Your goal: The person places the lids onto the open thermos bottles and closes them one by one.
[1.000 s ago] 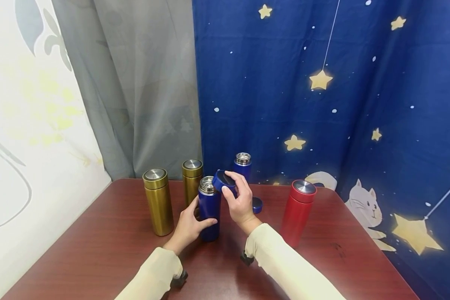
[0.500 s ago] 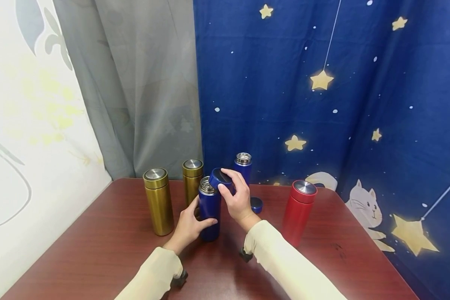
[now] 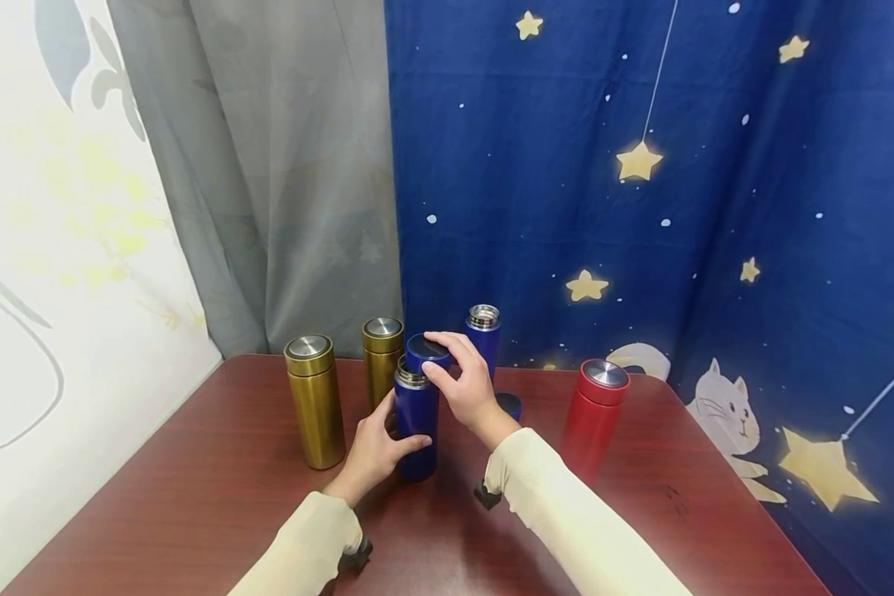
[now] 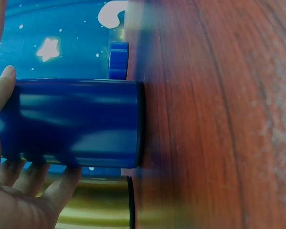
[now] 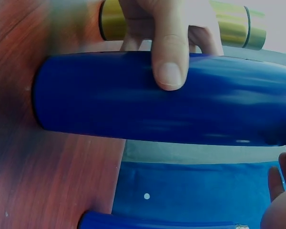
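A blue thermos bottle (image 3: 416, 418) stands upright on the table, its steel neck partly showing. Curled round its body from the left, my left hand (image 3: 376, 454) grips it; the left wrist view has the thumb and fingers (image 4: 62, 188) on opposite sides of the bottle (image 4: 81, 124). My right hand (image 3: 468, 382) pinches a blue lid (image 3: 421, 351) by its rim. That lid sits slightly tilted over the bottle's mouth, with a strip of neck visible under its left side. In the right wrist view my left thumb (image 5: 170, 67) presses the bottle (image 5: 100, 98), while the lid is almost wholly out of frame.
Behind my right hand stands a second blue bottle (image 3: 483, 331), lidless, with a loose blue lid (image 3: 510, 405) beside it. Two gold bottles, one nearer (image 3: 317, 410) and one farther (image 3: 382, 358), are on the left. A red bottle (image 3: 594, 418) stands right. All share the reddish-brown table (image 3: 194, 497).
My right hand has carried the blue lid leftward, from beside the bottle's mouth to above it, and levelled it somewhat. The left hand and bottle have stayed in place.
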Available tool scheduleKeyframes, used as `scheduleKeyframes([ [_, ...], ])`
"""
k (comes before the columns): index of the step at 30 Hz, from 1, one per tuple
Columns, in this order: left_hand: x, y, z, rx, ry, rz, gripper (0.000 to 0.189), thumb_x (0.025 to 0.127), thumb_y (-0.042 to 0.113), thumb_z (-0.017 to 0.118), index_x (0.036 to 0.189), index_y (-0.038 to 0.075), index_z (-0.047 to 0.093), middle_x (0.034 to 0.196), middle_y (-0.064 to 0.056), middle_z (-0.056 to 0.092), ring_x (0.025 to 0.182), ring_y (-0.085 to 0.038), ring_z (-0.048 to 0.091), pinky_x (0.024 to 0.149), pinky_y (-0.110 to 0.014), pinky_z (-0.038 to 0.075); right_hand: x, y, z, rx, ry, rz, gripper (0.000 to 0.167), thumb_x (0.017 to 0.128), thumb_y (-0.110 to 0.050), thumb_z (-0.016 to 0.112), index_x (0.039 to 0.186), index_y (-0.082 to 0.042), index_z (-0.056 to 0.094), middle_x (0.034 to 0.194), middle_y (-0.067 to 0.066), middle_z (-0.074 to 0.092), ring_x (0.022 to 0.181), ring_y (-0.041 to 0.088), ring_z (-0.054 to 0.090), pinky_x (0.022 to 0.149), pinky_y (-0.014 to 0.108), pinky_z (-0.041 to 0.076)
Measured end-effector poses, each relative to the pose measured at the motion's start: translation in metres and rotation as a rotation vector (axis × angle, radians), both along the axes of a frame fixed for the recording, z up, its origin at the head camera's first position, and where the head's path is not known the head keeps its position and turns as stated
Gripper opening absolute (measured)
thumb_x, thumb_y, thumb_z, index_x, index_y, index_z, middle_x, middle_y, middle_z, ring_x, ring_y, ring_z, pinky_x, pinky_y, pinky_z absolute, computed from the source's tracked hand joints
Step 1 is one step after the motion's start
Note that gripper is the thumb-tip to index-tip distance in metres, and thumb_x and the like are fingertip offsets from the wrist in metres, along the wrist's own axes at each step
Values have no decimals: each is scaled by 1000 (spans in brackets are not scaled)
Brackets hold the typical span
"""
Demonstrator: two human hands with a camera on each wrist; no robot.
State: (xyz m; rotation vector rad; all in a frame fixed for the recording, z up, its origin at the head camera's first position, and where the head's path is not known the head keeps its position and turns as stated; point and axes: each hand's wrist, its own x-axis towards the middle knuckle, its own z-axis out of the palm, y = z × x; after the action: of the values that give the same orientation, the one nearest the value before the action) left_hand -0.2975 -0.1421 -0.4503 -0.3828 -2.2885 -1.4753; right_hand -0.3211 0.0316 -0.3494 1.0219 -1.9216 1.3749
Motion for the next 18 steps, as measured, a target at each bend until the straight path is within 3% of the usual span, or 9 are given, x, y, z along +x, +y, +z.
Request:
scheduleKeyframes([
  [2,0,0,0,-2,7,-3,92,71,30,88,148,14,40,131,-11,60,108,-32,64,90,-49,52,-10,-1,-6,18,-25,-2,39,90,-18,68,128,-11,63,127,7,59,116,23,55,88,43,52],
  [9,0,-1,-1,-14,9,-5,91,72,31,88,148,15,40,131,-10,60,109,-30,64,90,-48,52,-9,-5,-1,70,-53,-3,40,89,-25,67,127,-15,64,127,3,58,117,17,51,85,38,54],
  [18,2,0,0,-12,-5,-7,92,72,30,87,149,15,38,132,-11,58,110,-34,63,89,-50,52,-7,-7,-1,110,-60,-9,41,89,-28,66,128,-17,64,128,0,57,119,14,49,93,38,49],
])
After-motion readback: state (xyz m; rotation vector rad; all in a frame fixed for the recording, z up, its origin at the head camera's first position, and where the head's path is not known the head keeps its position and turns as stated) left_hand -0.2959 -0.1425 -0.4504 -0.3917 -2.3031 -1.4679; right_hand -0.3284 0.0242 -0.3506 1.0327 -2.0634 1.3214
